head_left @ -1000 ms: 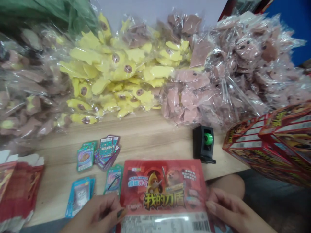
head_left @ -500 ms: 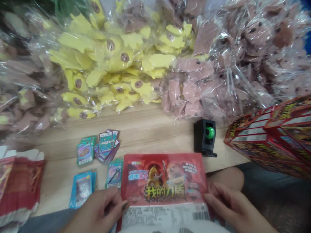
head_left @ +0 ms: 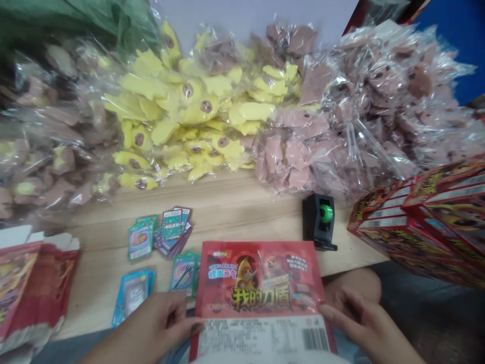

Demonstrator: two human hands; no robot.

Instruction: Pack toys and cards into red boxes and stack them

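Between my hands is a flat red printed package (head_left: pixel 261 283) with cartoon figures, large yellow characters and a white label with a barcode. My left hand (head_left: pixel 164 316) pinches its left edge, thumb on top. Its right edge is gripped by my right hand (head_left: pixel 358 316), with the thumb on the front and the other fingers curled, partly hidden. The package lies over the front edge of the wooden table (head_left: pixel 235 207). Just left of it are small piles of cards: green ones (head_left: pixel 184 273), blue ones (head_left: pixel 132 293) and purple ones (head_left: pixel 174 230).
Bagged yellow plush toys (head_left: pixel 189 106) and bagged pink plush toys (head_left: pixel 303 146) heap along the back. A black tape dispenser (head_left: pixel 318 222) with green tape stands right of the package. Red printed boxes (head_left: pixel 428 217) are at the right, flattened red cartons (head_left: pixel 38 288) at the left.
The view has tilted up slightly and shifted left, so more of the back wall shows. Both hands keep hold of the package, with more of its lower label now visible.
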